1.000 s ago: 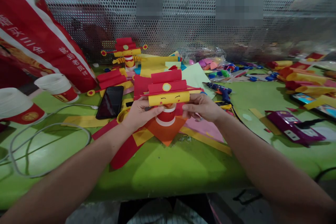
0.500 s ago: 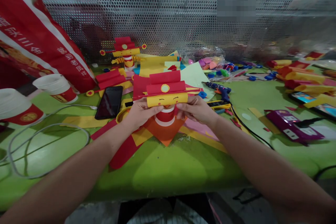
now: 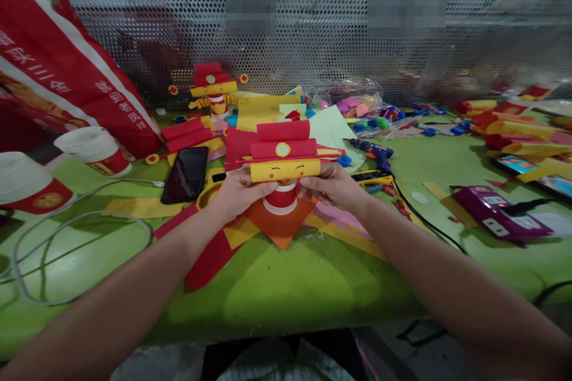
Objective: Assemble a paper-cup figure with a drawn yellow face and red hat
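Observation:
A paper figure head (image 3: pixel 286 170), a yellow roll with a drawn smiling face, carries red rolled paper with a round yellow piece on top. My left hand (image 3: pixel 239 190) grips its left end and my right hand (image 3: pixel 333 187) its right end, thumbs in front. Right beneath the head is a red and white paper cup (image 3: pixel 279 199), standing over an orange paper sheet (image 3: pixel 283 229). Whether the head touches the cup is hard to tell. A similar figure (image 3: pixel 217 90) stands farther back on the green table (image 3: pixel 313 286).
A black phone (image 3: pixel 185 174), stacked paper cups (image 3: pixel 93 152) and a white cable (image 3: pixel 84 220) lie left. To the right are a blue glue gun (image 3: pixel 379 155), a purple power strip (image 3: pixel 500 213) and colored paper rolls (image 3: pixel 513 131). A perforated metal panel (image 3: pixel 308 12) stands behind.
The figure head in my hands is almost where it was, with its red top shifted very slightly to the right. Both hands keep their hold.

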Motion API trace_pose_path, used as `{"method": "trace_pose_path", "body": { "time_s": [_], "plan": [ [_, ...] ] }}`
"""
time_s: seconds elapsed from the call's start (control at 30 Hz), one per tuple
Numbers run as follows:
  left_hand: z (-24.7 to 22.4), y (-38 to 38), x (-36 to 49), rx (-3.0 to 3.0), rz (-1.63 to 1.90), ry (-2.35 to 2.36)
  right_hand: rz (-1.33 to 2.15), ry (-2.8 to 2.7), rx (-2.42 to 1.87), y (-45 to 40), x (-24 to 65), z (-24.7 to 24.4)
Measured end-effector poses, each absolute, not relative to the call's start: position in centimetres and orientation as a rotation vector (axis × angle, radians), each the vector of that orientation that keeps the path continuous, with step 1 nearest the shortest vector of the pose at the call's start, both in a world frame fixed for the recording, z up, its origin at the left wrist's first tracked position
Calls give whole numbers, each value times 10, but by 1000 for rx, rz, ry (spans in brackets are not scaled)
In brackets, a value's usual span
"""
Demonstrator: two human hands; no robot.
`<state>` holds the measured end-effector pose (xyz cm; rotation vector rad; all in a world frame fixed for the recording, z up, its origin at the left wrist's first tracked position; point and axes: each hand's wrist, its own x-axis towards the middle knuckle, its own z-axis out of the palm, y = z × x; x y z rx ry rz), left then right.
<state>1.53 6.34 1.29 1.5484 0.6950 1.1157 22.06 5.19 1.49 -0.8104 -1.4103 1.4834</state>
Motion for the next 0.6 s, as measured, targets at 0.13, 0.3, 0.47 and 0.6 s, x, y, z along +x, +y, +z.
{"method": "trace_pose_path", "body": {
  "time_s": [0.13,0.3,0.47,0.6],
  "plan": [
    [14,63,16,1547,1106,697,1465,-1421,-784,52,221,13],
    [14,63,16,1538,1101,731,1481,-1398,-788,51,221,12],
    [13,64,14,1499,1140,698,1496,-1321,-782,51,220,14],
    [14,63,13,1451,1138,670,1490,-1262,-786,49,220,19]
  ]
}}
